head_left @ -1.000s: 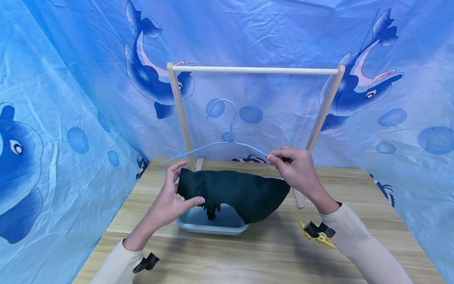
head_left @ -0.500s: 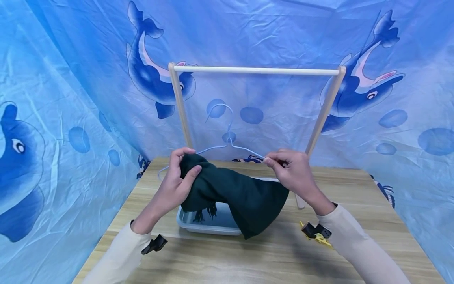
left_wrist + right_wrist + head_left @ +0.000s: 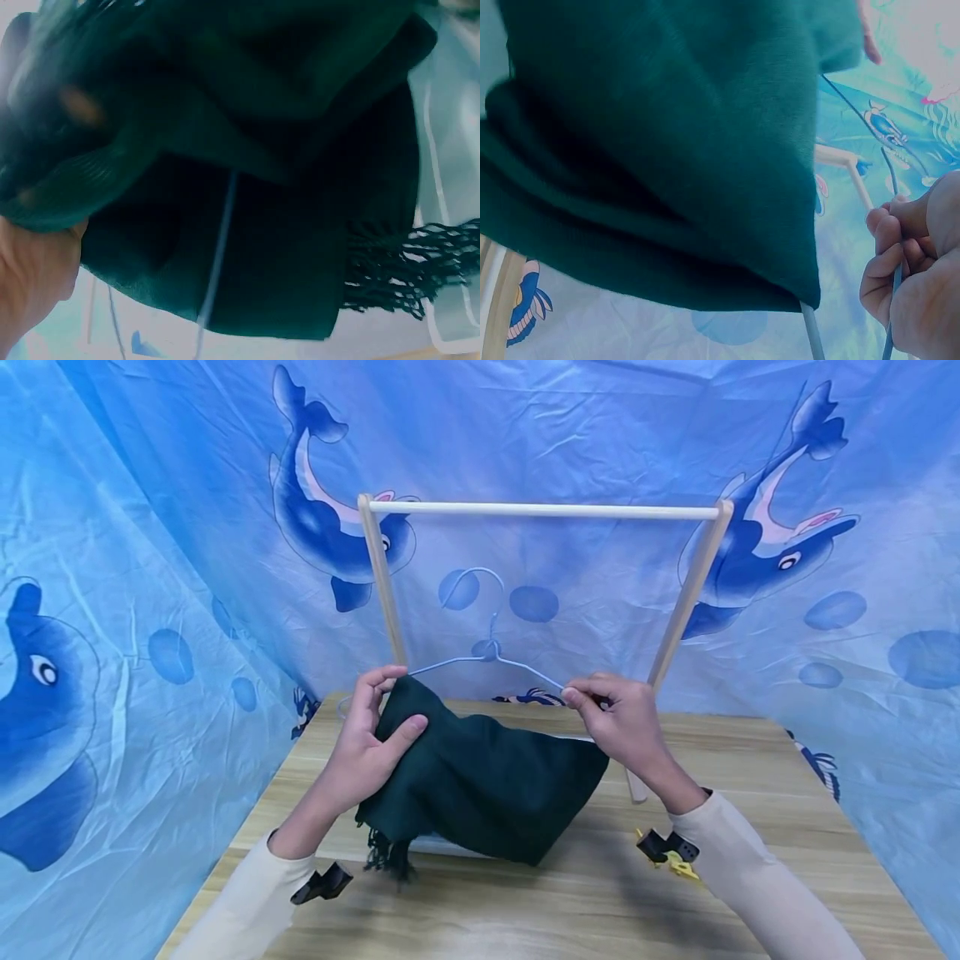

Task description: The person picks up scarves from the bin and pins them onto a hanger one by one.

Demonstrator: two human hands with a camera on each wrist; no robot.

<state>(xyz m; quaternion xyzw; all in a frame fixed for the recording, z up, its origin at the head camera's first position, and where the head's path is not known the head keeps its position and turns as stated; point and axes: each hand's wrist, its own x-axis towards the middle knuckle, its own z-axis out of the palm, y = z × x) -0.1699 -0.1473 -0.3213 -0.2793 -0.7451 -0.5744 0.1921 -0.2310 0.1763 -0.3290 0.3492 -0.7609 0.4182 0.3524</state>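
A dark green fringed scarf hangs draped over the lower part of a light blue wire hanger. My left hand grips the scarf's upper left end, thumb in front and fingers behind, near the hanger's left arm. With its thumb and fingers my right hand pinches the hanger's right arm. In the right wrist view the right hand curls round the wire, beside the scarf. The left wrist view has the scarf close up, with the fringe to the right. Cloth hides the hanger's bottom bar in the head view.
Behind the hands stands a rack with a white crossbar and wooden posts. Under the scarf is a shallow pale container, mostly covered. A yellow clip lies by the right sleeve on the wooden table. A blue dolphin-print curtain surrounds the table.
My left hand closed on the scarf and lifted its left end. The fringed end swung left and forward over the container's front edge. My right hand stays on the hanger, barely moving.
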